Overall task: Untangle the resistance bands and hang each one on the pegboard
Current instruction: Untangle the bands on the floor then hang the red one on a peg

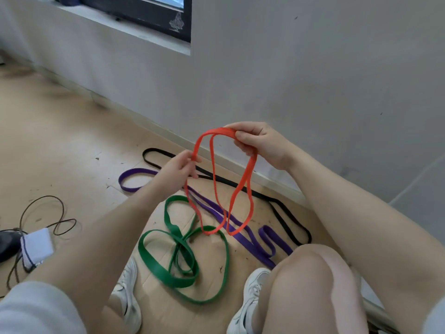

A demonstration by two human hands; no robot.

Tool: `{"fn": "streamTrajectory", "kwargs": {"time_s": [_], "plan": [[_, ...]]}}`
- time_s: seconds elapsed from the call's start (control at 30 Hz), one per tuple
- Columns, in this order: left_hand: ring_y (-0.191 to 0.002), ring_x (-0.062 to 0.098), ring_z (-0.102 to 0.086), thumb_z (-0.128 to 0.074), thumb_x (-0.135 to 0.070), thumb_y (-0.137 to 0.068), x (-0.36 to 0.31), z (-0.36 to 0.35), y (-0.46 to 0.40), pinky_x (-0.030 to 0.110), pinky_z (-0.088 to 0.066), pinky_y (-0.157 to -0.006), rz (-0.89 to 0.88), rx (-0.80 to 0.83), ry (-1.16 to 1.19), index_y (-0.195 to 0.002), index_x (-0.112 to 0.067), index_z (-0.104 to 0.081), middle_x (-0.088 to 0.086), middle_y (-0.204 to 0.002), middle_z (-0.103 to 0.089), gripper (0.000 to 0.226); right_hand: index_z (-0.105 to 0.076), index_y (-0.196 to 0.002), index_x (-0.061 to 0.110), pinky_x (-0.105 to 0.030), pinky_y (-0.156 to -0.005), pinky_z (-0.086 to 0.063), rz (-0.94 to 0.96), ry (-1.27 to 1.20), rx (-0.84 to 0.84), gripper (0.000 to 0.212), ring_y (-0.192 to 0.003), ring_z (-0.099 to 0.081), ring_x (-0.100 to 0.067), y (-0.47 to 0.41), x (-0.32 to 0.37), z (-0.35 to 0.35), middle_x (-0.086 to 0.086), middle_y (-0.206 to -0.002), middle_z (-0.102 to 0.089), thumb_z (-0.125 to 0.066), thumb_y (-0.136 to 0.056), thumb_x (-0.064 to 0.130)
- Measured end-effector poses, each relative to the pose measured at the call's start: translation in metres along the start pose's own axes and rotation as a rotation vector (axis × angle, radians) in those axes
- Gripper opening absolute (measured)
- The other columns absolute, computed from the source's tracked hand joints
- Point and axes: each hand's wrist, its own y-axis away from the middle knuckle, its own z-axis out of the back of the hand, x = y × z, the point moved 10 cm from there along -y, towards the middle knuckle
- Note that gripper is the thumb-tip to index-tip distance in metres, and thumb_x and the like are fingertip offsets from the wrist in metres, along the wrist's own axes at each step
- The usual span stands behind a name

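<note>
Hands lifted above the green band (183, 259) on the floor, we pinch the orange band (240, 186) with left hand (179, 168) and right hand (258, 143); it looks light, limp and stretchy, best gripped along its flat strap.

Matt rubbery orange band (243, 182) — pale wood-look floor (60, 145), matt painted wall (313, 68).

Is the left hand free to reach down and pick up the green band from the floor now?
Probably not yet. The left hand pinches the orange band, which the right hand also holds. The green band lies uncovered on the floor just below, so nothing else blocks the way.
</note>
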Motion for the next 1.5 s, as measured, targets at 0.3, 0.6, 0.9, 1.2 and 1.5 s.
{"fn": "streamTrajectory", "kwargs": {"time_s": [0.3, 0.6, 0.9, 1.2, 1.5], "plan": [[-0.113, 0.003, -0.056, -0.056, -0.014, -0.091, -0.024, -0.035, 0.024, 0.030, -0.042, -0.100, -0.029, 0.302, 0.151, -0.121, -0.031, -0.052, -0.009, -0.118, -0.064, 0.035, -0.062, -0.114, 0.009, -0.011, -0.056, -0.038, 0.052, -0.061, 0.032, 0.026, -0.058, -0.046, 0.000, 0.013, 0.016, -0.010, 0.012, -0.062, -0.053, -0.042, -0.098, 0.008], [-0.062, 0.014, -0.051, -0.065, -0.026, -0.085, -0.014, 0.056, 0.023, 0.026, -0.043, -0.060, -0.132, 0.012, -0.661, -0.090, -0.022, -0.064, -0.008, -0.069, -0.054, 0.006, -0.065, -0.086, 0.016, -0.022, -0.054, -0.039, -0.275, 0.841, 0.137, 0.025, -0.057, -0.053, -0.007, 0.027, -0.044, -0.007, 0.003, -0.067, -0.064, -0.054, -0.092, 0.038], [-0.113, 0.021, -0.047, -0.040, -0.020, -0.097, 0.054, 0.045, -0.005, 0.031, -0.033, -0.094, -0.180, 0.121, -1.341, -0.122, -0.021, -0.047, 0.001, -0.119, -0.052, 0.025, -0.056, -0.092, 0.013, -0.024, -0.054, -0.047, -0.511, 0.576, 0.365, 0.033, -0.056, -0.053, -0.014, 0.000, -0.139, -0.083, -0.003, -0.070, -0.056, -0.036, -0.100, 0.037], [-0.113, 0.026, -0.043, -0.038, -0.015, -0.096, 0.259, 0.003, -0.066, 0.035, -0.036, -0.096, 0.162, 0.317, -1.326, -0.123, -0.013, -0.041, 0.008, -0.122, -0.046, 0.027, -0.053, -0.097, 0.020, -0.021, -0.063, -0.044, -0.525, 0.558, 0.334, 0.013, -0.078, -0.056, -0.014, -0.063, -0.298, -0.128, 0.001, -0.087, -0.057, -0.051, -0.088, 0.010], [-0.123, 0.032, -0.036, -0.034, -0.012, -0.096, 0.342, -0.047, -0.151, 0.040, -0.028, -0.104, 0.172, 0.340, -1.315, -0.128, -0.010, -0.037, 0.015, -0.130, -0.040, 0.032, -0.051, -0.115, 0.014, -0.036, -0.076, -0.047, -0.645, 1.058, 0.424, 0.024, -0.100, -0.058, -0.029, -0.116, -0.438, -0.131, -0.008, -0.106, -0.058, -0.040, -0.094, 0.013]]}}
